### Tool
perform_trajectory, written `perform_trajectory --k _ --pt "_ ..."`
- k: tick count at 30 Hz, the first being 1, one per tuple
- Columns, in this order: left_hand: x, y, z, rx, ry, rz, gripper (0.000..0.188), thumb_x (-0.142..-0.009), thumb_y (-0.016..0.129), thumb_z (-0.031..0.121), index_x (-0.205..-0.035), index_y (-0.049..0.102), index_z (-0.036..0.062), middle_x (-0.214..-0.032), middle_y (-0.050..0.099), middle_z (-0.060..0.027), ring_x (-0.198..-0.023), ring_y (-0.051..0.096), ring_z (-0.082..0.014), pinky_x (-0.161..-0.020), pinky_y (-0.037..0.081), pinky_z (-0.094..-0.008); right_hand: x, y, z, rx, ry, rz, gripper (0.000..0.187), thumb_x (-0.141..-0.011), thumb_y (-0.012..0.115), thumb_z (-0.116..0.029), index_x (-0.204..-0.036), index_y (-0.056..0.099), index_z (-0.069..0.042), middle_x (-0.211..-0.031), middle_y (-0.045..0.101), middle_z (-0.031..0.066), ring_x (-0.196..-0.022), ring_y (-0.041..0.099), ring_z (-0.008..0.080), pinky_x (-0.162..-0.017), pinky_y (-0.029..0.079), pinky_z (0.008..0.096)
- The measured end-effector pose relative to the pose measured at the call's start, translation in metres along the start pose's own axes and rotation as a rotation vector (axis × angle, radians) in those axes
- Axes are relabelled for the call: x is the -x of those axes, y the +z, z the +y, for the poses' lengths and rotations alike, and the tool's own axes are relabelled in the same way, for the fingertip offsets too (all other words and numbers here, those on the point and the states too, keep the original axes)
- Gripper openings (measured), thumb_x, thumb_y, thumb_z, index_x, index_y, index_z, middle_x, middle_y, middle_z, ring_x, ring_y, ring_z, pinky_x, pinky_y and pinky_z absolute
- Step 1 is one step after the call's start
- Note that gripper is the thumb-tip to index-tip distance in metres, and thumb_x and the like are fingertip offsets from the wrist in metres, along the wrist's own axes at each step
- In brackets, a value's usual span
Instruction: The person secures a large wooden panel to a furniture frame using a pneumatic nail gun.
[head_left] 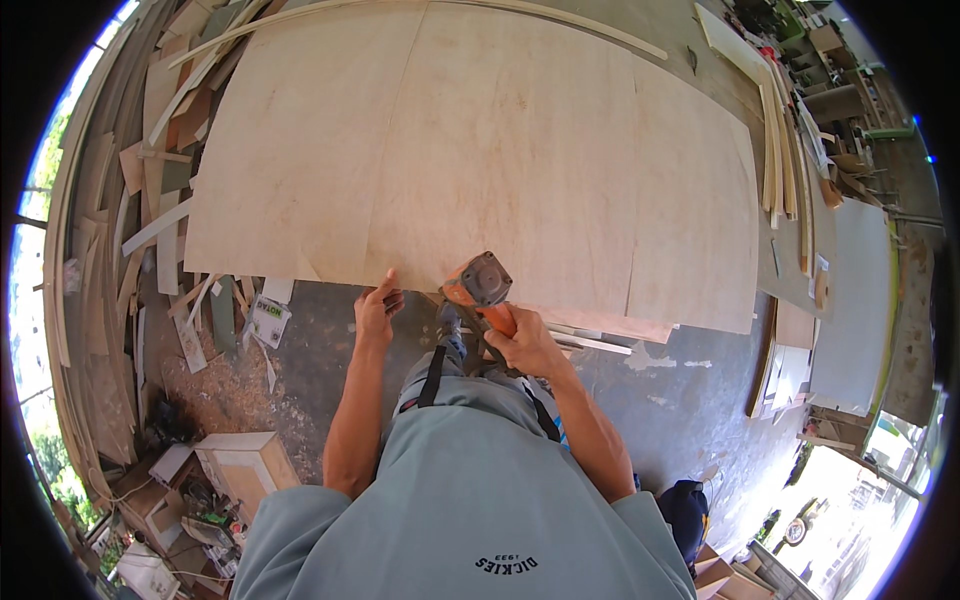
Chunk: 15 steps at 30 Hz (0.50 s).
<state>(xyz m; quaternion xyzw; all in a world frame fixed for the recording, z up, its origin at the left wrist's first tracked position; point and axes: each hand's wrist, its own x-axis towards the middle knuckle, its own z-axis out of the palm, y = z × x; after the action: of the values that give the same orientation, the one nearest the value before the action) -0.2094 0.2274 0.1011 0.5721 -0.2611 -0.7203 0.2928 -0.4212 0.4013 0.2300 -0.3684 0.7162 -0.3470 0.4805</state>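
A large pale plywood sheet [480, 150] stretches in front of me, with seam-like lines running across its face. My right hand [527, 343] is closed round the handle of an orange and dark pneumatic nail gun [480, 281]. The tool's dark head lies over the near edge of the sheet; its nose is hidden beneath the body. At the same edge, left of the tool, my left hand [377, 312] has one finger stretched toward the plywood and the others loosely bent. It appears to hold nothing, and I cannot tell whether it touches the sheet.
Wood offcuts [160, 200] crowd the left side. Long timber strips [780, 150] lie at the right, near a pale board [850, 300]. A box-like wooden piece [248, 465] stands at lower left on the grey floor [310, 350], where sawdust and scraps are scattered.
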Motion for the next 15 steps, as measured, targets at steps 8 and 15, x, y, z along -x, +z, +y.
perform_trajectory --k 8,15 --pt "-0.0005 -0.0026 0.0002 -0.010 -0.001 -0.002 0.034 -0.082 0.080 0.034 -0.088 0.064 0.0048 -0.079 0.062 -0.0044 -0.072 0.061 -0.0158 -0.067 0.049 -0.0322 -0.0019 0.0036 0.0006 0.054 -0.075 0.030 0.028 -0.080 0.065 -0.017 -0.099 0.060 0.004 -0.079 0.061 0.0231 -0.074 0.058 0.0376 -0.071 0.047 0.0416" --pt "-0.0018 -0.0015 0.0010 -0.007 -0.004 0.007 0.033 -0.081 0.080 0.034 -0.087 0.065 0.0053 -0.079 0.063 -0.0047 -0.071 0.060 -0.0155 -0.067 0.049 -0.0318 -0.0021 0.0040 -0.0041 0.083 -0.082 0.047 0.028 -0.080 0.064 -0.016 -0.100 0.060 0.003 -0.080 0.061 0.0239 -0.076 0.059 0.0397 -0.072 0.047 0.0419"
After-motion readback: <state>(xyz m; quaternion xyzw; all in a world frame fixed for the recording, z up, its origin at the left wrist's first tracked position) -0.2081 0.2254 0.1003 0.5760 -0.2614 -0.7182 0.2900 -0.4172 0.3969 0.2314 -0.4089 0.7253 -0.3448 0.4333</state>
